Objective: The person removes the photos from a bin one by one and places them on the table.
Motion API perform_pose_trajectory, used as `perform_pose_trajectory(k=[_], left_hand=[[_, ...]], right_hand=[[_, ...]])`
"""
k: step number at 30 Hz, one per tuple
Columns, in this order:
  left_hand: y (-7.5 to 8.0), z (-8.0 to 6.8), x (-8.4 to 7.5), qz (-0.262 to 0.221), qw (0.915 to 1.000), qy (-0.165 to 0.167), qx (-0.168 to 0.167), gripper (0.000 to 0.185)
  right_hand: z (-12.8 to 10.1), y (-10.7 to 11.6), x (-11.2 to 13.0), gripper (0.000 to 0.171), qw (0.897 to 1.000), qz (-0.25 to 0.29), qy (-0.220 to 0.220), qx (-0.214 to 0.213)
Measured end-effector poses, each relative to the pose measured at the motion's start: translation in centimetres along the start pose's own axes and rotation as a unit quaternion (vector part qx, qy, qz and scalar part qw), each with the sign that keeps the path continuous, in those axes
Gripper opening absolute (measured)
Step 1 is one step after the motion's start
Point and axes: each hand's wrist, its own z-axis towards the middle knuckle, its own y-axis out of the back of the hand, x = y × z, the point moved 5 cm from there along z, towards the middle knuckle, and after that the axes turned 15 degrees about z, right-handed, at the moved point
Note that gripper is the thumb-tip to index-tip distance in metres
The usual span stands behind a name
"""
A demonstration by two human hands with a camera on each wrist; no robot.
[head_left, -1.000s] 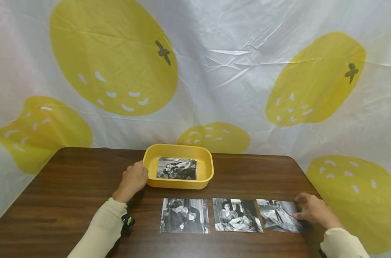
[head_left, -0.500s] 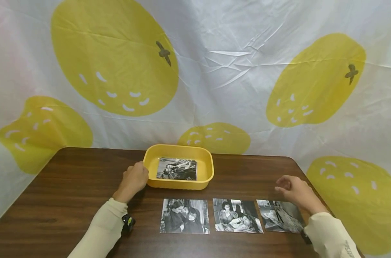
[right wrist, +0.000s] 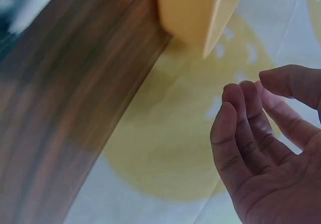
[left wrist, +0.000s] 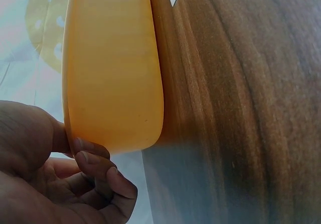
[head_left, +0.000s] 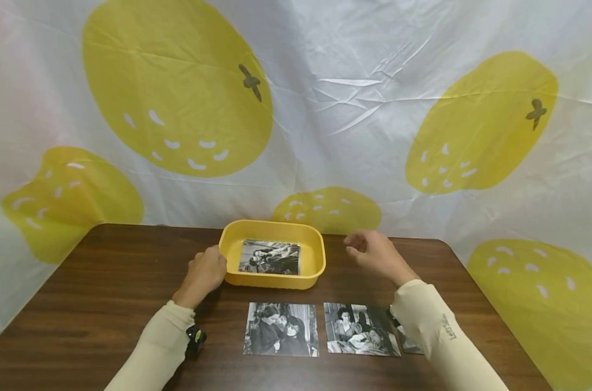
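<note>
A: Tray position?

B: Yellow tray (head_left: 315,239) sits centre of head view, on the brown table (head_left: 81,304), toward its far edge. One b/w photo (head_left: 269,257) lies flat inside it.

A: Left hand?

B: Left hand (head_left: 204,274) is at the tray's left end, left of centre in frame. Left wrist view shows the tray (left wrist: 113,68) filling the upper left, fingers (left wrist: 93,156) curled under its lower corner, thumb side against the rim. Grip reads as clamped on the tray end.

A: Right hand?

B: Right hand (head_left: 371,254) hovers right of centre, just beside the tray's right end, not touching. Right wrist view: hand (right wrist: 273,148) in lower right, fingers (right wrist: 235,133) loosely bent and apart, holding nothing. Tray (right wrist: 198,8) sits at top centre of that frame, a clear gap between it and the fingertips.

A: So tray relative to the grips?

B: Between both hands. Held at left end only; right end free.

A: Rest of the table?

B: Row of b/w prints along the lower part of the head view, nearer than the tray: left print (head_left: 281,328), mid print (head_left: 356,329), and a third (head_left: 407,343) mostly hidden under the right sleeve (head_left: 435,336). All lie flat, apart from the tray. Backdrop is a white sheet (head_left: 335,81) w/ yellow fruit shapes.
</note>
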Motion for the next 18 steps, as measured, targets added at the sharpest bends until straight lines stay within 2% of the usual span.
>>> perform_pose_trajectory(k=[4,8,14,18], left_hand=[[0.0,-0.1,0.1,-0.004,1.0000,0.002,-0.001,0.024],[0.1,-0.1,0.2,-0.002,1.0000,0.001,-0.001,0.023],[0.2,-0.1,0.3,0.006,1.0000,0.000,-0.008,0.022],[0.2,-0.3,0.2,0.004,0.9999,-0.002,-0.010,0.021]], right_hand=[[2.4,-2.3,2.0,0.017,0.999,-0.004,0.026,0.030],[4.5,-4.9,3.3,0.018,0.998,-0.009,0.025,0.060],[6.9,-9.3,3.7,0.029,0.992,-0.034,-0.001,0.119],[7.5,-11.9,3.2,0.028,0.982,-0.069,-0.015,0.175]])
